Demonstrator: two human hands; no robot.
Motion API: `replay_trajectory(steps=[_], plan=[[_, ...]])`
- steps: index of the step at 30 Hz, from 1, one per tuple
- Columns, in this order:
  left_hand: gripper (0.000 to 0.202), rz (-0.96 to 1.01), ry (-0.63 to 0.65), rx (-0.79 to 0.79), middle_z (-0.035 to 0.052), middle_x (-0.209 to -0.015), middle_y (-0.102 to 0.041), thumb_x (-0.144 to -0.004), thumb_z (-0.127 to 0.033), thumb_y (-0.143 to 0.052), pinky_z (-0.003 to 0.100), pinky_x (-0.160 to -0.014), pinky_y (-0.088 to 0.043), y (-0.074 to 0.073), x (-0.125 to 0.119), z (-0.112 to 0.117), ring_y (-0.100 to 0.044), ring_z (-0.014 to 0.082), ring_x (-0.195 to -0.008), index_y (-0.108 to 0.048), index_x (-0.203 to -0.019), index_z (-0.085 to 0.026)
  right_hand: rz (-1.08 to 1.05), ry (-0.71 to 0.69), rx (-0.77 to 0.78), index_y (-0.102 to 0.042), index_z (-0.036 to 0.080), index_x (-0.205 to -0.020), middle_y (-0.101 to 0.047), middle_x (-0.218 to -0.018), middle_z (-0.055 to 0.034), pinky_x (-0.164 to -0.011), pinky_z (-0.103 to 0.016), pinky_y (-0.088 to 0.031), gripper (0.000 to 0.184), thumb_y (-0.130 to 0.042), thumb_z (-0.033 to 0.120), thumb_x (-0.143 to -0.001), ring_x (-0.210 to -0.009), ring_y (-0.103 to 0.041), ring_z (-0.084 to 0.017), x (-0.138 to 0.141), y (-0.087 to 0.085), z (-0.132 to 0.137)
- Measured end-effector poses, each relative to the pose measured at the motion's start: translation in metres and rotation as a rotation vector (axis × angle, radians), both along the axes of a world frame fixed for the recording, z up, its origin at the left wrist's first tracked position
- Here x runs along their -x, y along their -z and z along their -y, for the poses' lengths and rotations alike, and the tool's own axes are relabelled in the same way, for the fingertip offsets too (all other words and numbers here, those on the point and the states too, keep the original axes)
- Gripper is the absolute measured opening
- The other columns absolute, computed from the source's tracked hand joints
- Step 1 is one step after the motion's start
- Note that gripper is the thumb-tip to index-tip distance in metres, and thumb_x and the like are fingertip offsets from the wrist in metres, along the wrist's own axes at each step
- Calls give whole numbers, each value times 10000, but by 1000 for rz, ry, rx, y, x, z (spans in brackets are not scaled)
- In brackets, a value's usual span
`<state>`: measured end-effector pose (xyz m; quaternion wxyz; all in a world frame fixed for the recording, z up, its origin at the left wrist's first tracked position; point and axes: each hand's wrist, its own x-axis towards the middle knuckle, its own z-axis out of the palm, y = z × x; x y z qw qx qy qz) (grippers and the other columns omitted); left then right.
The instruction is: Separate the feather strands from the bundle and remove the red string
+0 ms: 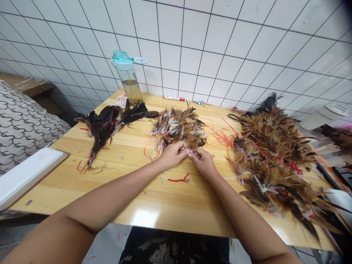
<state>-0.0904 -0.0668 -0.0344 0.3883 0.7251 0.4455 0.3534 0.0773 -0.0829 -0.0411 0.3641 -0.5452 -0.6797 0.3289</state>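
Close together at the middle of the table, my left hand (pixel 173 154) and my right hand (pixel 204 162) pinch the pale quill ends of a small bunch of brown feathers (pixel 196 140). Fingers of both hands are closed, and part of what lies between them is hidden. Just beyond them lies a pile of brown and whitish feathers (pixel 176 123), with loose red string around its left edge. A short piece of red string (pixel 178 179) rests on the wood nearer to me.
Black feather bundles (pixel 103 123) lie at left and a large heap of brown feathers (pixel 275 135) at right, beside tangled red string (pixel 221 137). A water bottle (pixel 128 79) and a marker (pixel 173 98) are near the tiled wall. A long white case (pixel 33 174) sits at the table's left edge.
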Motion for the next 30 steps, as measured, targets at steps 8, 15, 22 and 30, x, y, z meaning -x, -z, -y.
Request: replay_trajectory(steps=[8, 15, 22, 30], plan=[[182, -74, 3, -131, 33, -895, -660, -871, -283, -502, 248, -735, -453, -9, 5, 2, -589, 130, -795, -613, -955, -167, -26, 173, -17, -542, 208, -674, -537, -592, 17, -562, -256, -392, 212, -554, 399, -766, -570, -487, -142, -12, -3, -5], [161, -157, 92, -347, 31, -887, -636, -900, -227, -454, 259, -791, -436, -3, 8, -1, -578, 136, -850, -604, -915, -170, -84, 251, -17, -535, 191, -679, -455, -545, 37, -503, -246, -325, 279, -578, 464, -716, -512, -388, -113, -51, -43, -11], [148, -182, 95, -354, 25, -857, -632, -885, -193, -457, 256, -764, -438, 1, 8, -4, -580, 133, -817, -603, -887, -175, 189, 488, -53, -571, 175, -658, -441, -517, 43, -520, -249, -301, 332, -578, 497, -740, -508, -378, -104, -124, -71, 22], [149, -211, 103, -358, 26, -849, -636, -878, -190, -456, 263, -757, -442, 3, 7, -4, -582, 139, -816, -605, -879, -174, 544, 738, 136, -673, 180, -744, -651, -637, -56, -566, -299, -357, 366, -524, 513, -781, -590, -552, -193, -185, -55, 41]])
